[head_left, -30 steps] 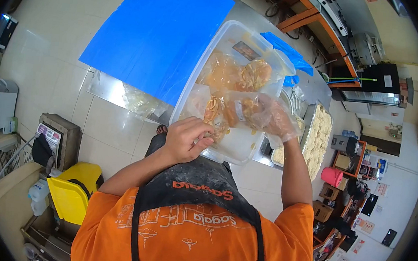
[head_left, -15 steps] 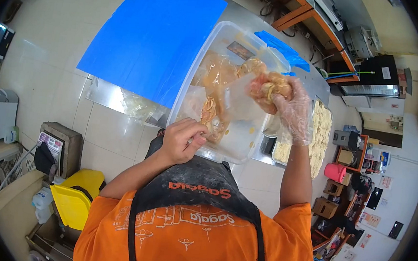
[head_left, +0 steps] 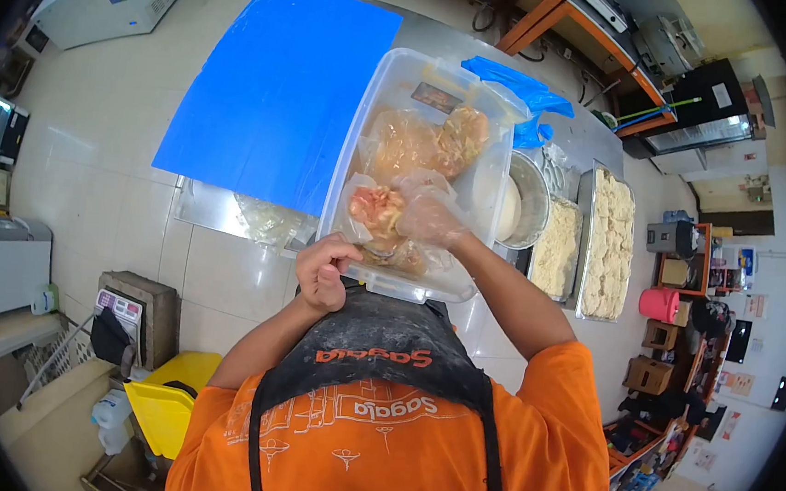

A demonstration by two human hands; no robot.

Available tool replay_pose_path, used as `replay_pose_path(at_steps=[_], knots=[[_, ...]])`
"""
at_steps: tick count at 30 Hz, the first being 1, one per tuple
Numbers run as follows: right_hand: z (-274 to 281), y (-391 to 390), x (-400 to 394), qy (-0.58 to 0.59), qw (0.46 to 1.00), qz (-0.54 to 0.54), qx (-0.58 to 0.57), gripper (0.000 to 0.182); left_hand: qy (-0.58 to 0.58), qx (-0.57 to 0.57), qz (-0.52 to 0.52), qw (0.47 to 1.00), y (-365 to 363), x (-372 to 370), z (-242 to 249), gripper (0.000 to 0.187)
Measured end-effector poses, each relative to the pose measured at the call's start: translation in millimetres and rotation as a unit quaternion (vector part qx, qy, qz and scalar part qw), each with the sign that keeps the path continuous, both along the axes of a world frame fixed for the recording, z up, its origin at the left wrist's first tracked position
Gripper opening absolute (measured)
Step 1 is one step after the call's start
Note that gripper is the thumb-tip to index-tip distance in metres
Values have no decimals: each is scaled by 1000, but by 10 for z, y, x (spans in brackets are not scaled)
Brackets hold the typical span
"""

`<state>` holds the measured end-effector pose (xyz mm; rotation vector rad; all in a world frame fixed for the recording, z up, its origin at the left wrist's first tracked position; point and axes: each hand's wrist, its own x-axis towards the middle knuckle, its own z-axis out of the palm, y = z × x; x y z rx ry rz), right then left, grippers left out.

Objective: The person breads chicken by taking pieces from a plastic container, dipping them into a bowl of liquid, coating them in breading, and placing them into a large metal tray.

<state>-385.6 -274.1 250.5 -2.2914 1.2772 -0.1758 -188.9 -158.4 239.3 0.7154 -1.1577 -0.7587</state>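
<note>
Shows translucent, smooth plastic at tub (head_left: 392, 89); clear, glossy, wrinkled plastic at bag (head_left: 401, 140); thin, crinkled plastic at glove (head_left: 430, 215). Looks matt, smooth at blue sheet (head_left: 280, 98); shiny metal at bowl (head_left: 533, 190); rough, uneven at dough (head_left: 609, 249) in 2 trays (head_left: 584, 251); dull, powder-streaked at apron (head_left: 373, 322).

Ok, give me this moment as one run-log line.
right hand: gloved, at meat in translucent tub; left hand: ungloved, at tub's near-left corner; blue sheet: left of tub
</note>
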Motion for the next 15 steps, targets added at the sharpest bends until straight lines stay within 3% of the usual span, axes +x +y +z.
replay_pose_path(at_steps=[2, 5, 8, 11, 15], knots=[[-166, 2, 0, 59, 991, 3, 122, 66, -8, 3, -3, 1000, 18, 8, 8, 60], [-54, 16, 7, -9, 988, 18, 155, 58, -23, 8, -5, 1000, 35, 14, -9, 59], [-57, -1, 53, 76, 987, 38, 134, 54, -33, 8, -6, 999, 30, 16, 13, 57], [-234, 37, 35, 56, 990, 61, 112, 38, -45, 0, -9, 999, 17, 9, 31, 56], [-89, 41, 55, 8, 987, 42, 153, 35, -57, 1, -10, 998, 16, 14, 57, 54]])
